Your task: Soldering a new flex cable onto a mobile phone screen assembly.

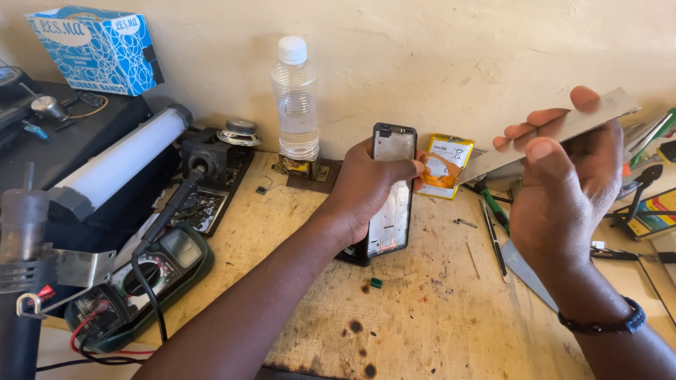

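My left hand [366, 186] grips a black phone frame [389, 211], opened up with its inner face towards me, held upright above the wooden bench [422, 317]. My right hand [570, 183] is raised at the right and holds a thin grey flat panel [563, 130] by its long edges, tilted up to the right. A yellow-and-orange phone battery [445, 165] leans against the wall between the two hands.
A clear plastic bottle [296, 98] stands at the wall. A green multimeter [141, 281], a white tube lamp [120, 165], a parts tray [201, 207] and a blue box [95, 46] fill the left. Screwdrivers [496, 232] and tweezers [524, 271] lie at right.
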